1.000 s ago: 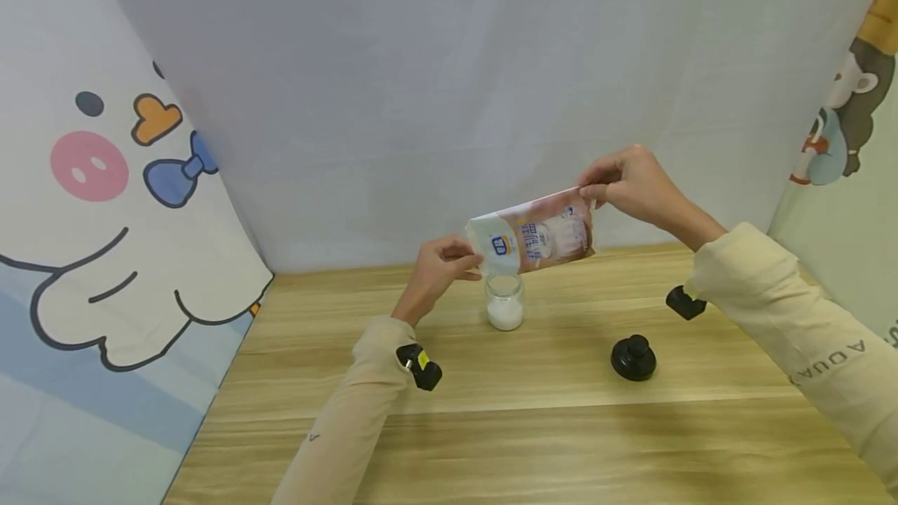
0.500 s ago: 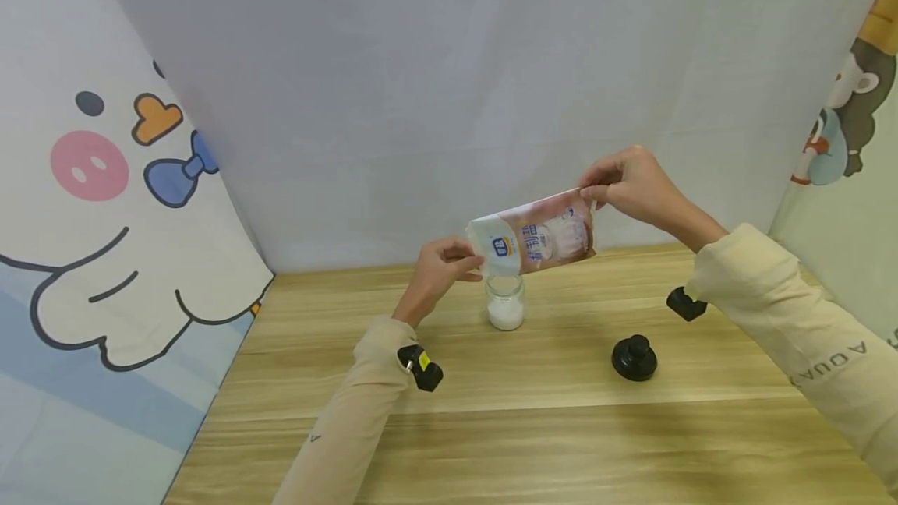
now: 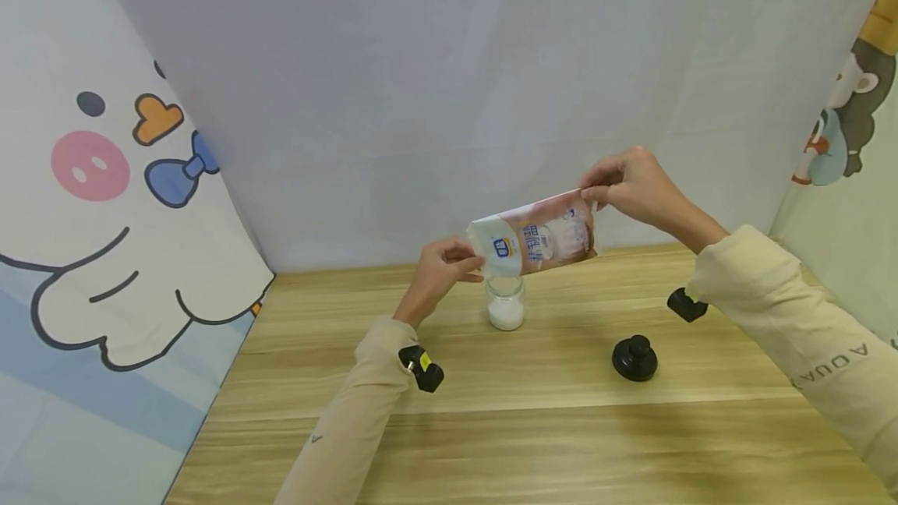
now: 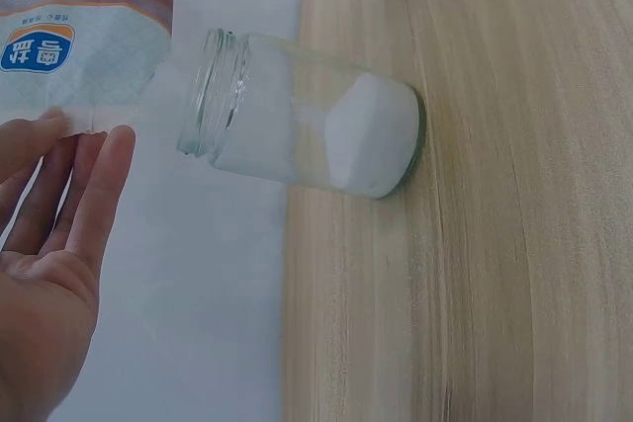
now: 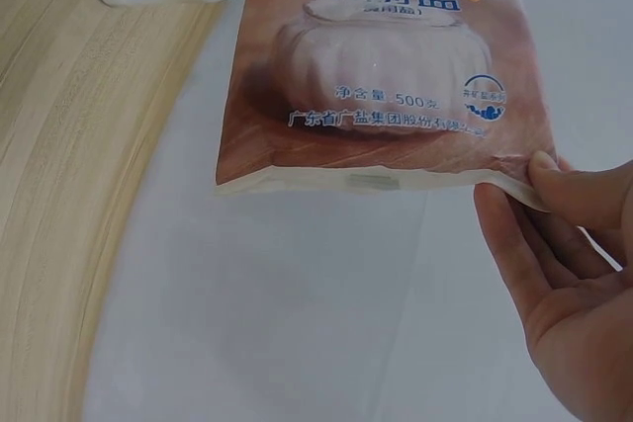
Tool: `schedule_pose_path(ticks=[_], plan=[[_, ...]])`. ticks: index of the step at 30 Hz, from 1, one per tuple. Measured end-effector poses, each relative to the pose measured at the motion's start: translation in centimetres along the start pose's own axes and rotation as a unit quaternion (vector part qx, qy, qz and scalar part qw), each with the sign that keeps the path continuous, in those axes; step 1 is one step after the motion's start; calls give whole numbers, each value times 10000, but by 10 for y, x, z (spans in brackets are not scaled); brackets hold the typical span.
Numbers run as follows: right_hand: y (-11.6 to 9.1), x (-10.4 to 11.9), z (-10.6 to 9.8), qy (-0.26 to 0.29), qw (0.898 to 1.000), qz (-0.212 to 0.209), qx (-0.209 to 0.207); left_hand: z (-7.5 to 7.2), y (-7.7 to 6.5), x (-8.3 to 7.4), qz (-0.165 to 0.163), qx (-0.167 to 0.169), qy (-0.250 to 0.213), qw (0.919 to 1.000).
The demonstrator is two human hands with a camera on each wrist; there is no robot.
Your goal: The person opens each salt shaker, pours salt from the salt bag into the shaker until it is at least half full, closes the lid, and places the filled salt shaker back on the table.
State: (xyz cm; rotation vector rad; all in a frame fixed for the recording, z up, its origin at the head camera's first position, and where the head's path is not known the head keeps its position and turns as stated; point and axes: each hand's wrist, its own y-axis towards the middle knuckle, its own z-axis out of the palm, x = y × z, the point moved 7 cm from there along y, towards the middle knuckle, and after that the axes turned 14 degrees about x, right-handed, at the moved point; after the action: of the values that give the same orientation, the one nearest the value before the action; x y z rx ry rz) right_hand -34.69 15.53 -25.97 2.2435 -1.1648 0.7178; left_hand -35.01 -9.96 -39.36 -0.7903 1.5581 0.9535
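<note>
A printed salt bag (image 3: 536, 236) hangs tilted above a glass jar (image 4: 267, 111), its pale left end lower and right over the jar's mouth. My left hand (image 3: 436, 275) pinches the edge of that lower end between thumb and fingers. At the raised end, my right hand (image 3: 637, 187) pinches the bag's upper corner. The jar stands upright on the table with white salt (image 4: 374, 135) heaped in its lower part. A faint white haze shows between the bag's end and the jar mouth in the left wrist view.
A black round lid with a knob (image 3: 634, 358) lies on the wooden table (image 3: 533, 450), to the right of the jar and nearer to me. A pale cloth backdrop (image 3: 421, 100) rises behind the table's far edge. Cartoon-printed cloths flank both sides.
</note>
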Motion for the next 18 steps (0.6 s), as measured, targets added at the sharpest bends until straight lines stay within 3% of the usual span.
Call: schedule_pose_path(ticks=[18], plan=[[0, 0, 1, -29, 10000, 91, 25, 1, -2, -1, 42, 12, -105, 9999]])
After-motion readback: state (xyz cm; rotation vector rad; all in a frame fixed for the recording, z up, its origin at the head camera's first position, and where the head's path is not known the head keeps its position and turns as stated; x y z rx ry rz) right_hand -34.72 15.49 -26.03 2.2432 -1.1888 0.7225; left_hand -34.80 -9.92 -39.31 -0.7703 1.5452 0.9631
